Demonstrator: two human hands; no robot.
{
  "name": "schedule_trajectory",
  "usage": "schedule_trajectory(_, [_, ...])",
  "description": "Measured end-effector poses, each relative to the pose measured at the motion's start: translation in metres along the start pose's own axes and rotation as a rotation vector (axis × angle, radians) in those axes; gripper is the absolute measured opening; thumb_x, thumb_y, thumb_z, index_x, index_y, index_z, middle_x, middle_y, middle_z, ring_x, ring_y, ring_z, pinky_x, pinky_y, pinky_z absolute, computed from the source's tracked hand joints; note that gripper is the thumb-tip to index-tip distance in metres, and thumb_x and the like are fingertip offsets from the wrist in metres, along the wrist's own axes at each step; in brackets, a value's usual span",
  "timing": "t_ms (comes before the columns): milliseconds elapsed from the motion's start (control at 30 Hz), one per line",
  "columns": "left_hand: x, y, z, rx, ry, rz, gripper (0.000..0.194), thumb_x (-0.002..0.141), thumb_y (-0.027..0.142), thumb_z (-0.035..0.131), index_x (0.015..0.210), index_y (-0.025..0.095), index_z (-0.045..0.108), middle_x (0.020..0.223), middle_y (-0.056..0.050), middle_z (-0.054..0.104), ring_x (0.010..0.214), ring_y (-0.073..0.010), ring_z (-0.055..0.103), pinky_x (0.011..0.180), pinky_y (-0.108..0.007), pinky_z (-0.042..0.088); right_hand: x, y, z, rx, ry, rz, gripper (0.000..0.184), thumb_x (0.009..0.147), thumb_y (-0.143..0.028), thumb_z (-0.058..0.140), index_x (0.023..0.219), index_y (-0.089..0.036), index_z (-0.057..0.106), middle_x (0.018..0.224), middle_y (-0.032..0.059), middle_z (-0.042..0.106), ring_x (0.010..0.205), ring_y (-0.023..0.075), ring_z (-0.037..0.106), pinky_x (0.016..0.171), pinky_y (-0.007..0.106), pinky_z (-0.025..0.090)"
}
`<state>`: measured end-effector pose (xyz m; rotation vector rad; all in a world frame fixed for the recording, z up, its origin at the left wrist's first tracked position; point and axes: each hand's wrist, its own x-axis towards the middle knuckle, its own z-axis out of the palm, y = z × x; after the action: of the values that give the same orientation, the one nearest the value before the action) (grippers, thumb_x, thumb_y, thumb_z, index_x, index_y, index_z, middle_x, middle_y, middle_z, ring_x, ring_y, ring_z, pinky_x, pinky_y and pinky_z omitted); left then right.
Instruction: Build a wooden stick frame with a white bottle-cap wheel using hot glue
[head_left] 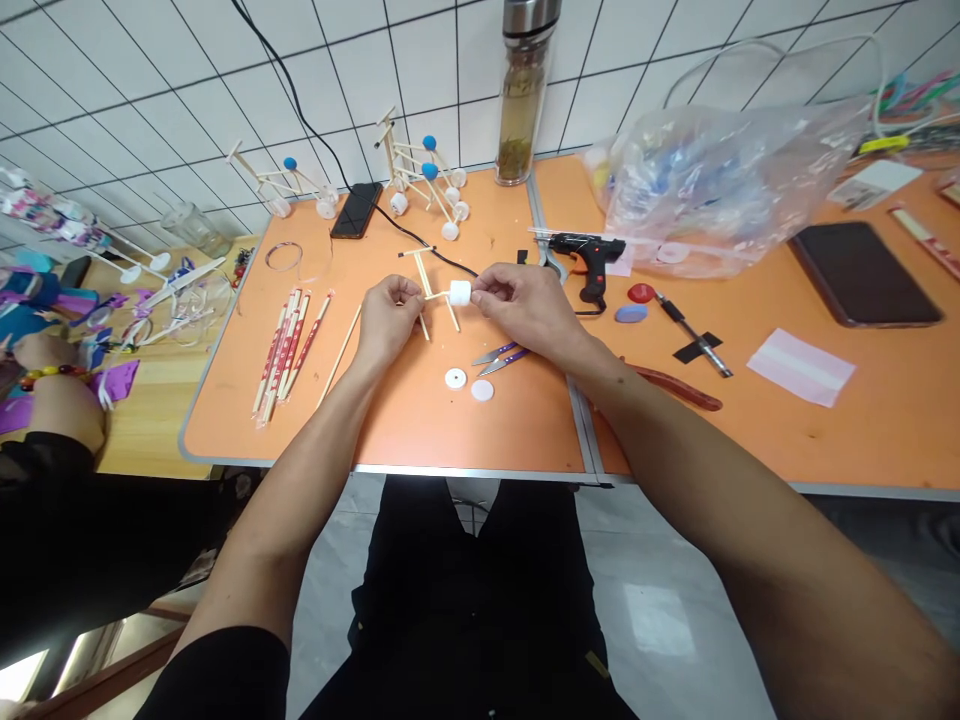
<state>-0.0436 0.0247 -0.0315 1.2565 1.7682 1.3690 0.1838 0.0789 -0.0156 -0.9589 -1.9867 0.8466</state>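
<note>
My left hand [391,315] is closed, pinching a small frame of pale wooden sticks [422,272] with a dark-tipped crossbar at its top. My right hand [525,305] is closed on a short white cylinder, like a thick wheel [460,292], with thumb and fingertips at its right side. The cylinder sits at the end of a short stick of the frame, above the table. Below my hands lie a white disc with a centre hole [455,379], a plain white disc [482,390] and purple-handled thread snips [501,359], partly under my right hand.
On the orange table [405,440] lie wrapped chopsticks [281,355], a glue gun [589,262], red-handled pliers [679,387], a pen [694,335] and a tablet [866,272]. Stick models with blue balls [427,180], a tea bottle [523,100] and a plastic bag [727,180] stand behind. Another person's arm [64,405] is left.
</note>
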Motion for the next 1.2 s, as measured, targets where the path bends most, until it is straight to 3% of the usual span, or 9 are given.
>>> schedule_trajectory(133, [0.001, 0.006, -0.002, -0.230, 0.049, -0.047, 0.021, 0.088, 0.004, 0.071, 0.093, 0.023, 0.063, 0.077, 0.004, 0.070, 0.062, -0.0168, 0.078, 0.055, -0.026, 0.060, -0.003, 0.001, 0.000, 0.012, -0.081, -0.046, 0.011, 0.090, -0.023, 0.075, 0.091, -0.022, 0.086, 0.089, 0.0039, 0.081, 0.077, 0.0201, 0.065, 0.075, 0.035, 0.047])
schedule_trajectory(333, [0.004, 0.011, -0.005, -0.313, 0.110, -0.032, 0.022, 0.091, 0.001, 0.071, 0.092, 0.022, 0.065, 0.081, 0.004, 0.072, 0.062, -0.0133, 0.078, 0.059, -0.023, 0.063, -0.006, 0.007, 0.005, -0.105, -0.196, -0.200, 0.012, 0.091, -0.020, 0.077, 0.087, -0.023, 0.088, 0.088, 0.0055, 0.079, 0.084, 0.0234, 0.067, 0.082, 0.038, 0.048])
schedule_trajectory(600, [0.002, 0.015, 0.001, -0.371, 0.104, -0.087, 0.021, 0.094, 0.002, 0.067, 0.093, 0.022, 0.064, 0.080, 0.004, 0.072, 0.065, -0.0128, 0.079, 0.059, -0.022, 0.063, -0.006, 0.007, 0.006, -0.242, -0.324, -0.163, 0.015, 0.096, -0.021, 0.076, 0.092, -0.022, 0.090, 0.093, 0.0085, 0.081, 0.089, 0.0256, 0.071, 0.081, 0.039, 0.047])
schedule_trajectory(800, [0.000, 0.018, 0.000, -0.290, 0.091, -0.117, 0.019, 0.094, 0.007, 0.072, 0.097, 0.023, 0.062, 0.085, 0.002, 0.074, 0.075, -0.0149, 0.083, 0.064, -0.022, 0.064, -0.005, 0.009, -0.001, -0.173, -0.360, -0.057, 0.017, 0.090, -0.015, 0.075, 0.096, -0.022, 0.090, 0.096, 0.0053, 0.084, 0.085, 0.0226, 0.072, 0.081, 0.037, 0.050])
schedule_trajectory(867, [0.000, 0.019, 0.000, -0.280, 0.081, -0.123, 0.018, 0.095, 0.008, 0.073, 0.098, 0.023, 0.063, 0.087, 0.002, 0.076, 0.077, -0.0153, 0.083, 0.065, -0.023, 0.065, -0.004, 0.012, -0.003, -0.126, -0.345, 0.012, 0.018, 0.089, -0.017, 0.075, 0.098, -0.023, 0.090, 0.092, 0.0037, 0.083, 0.080, 0.0215, 0.071, 0.079, 0.037, 0.051])
schedule_trajectory(967, [-0.002, 0.021, 0.001, -0.283, 0.069, -0.116, 0.017, 0.097, 0.008, 0.072, 0.099, 0.023, 0.064, 0.088, 0.002, 0.077, 0.076, -0.0142, 0.082, 0.068, -0.023, 0.066, 0.000, 0.013, -0.003, -0.046, -0.198, 0.082, 0.010, 0.092, -0.026, 0.079, 0.097, -0.022, 0.087, 0.086, 0.0033, 0.081, 0.078, 0.0219, 0.068, 0.077, 0.037, 0.051])
schedule_trajectory(1033, [-0.003, 0.024, 0.002, -0.284, 0.065, -0.101, 0.017, 0.097, 0.007, 0.071, 0.099, 0.022, 0.064, 0.087, 0.002, 0.076, 0.075, -0.0138, 0.082, 0.068, -0.024, 0.066, 0.003, 0.008, -0.001, 0.047, -0.131, 0.128, 0.015, 0.096, -0.037, 0.080, 0.095, -0.022, 0.085, 0.080, 0.0032, 0.077, 0.074, 0.0213, 0.066, 0.072, 0.036, 0.050])
schedule_trajectory(1200, [-0.008, 0.031, 0.006, -0.242, 0.044, -0.010, 0.018, 0.096, 0.010, 0.078, 0.097, 0.022, 0.066, 0.087, 0.001, 0.075, 0.080, -0.0161, 0.083, 0.070, -0.025, 0.067, 0.009, -0.007, 0.005, 0.175, -0.134, 0.150, 0.026, 0.099, -0.047, 0.084, 0.091, -0.024, 0.079, 0.075, 0.0006, 0.071, 0.069, 0.0177, 0.060, 0.068, 0.034, 0.050])
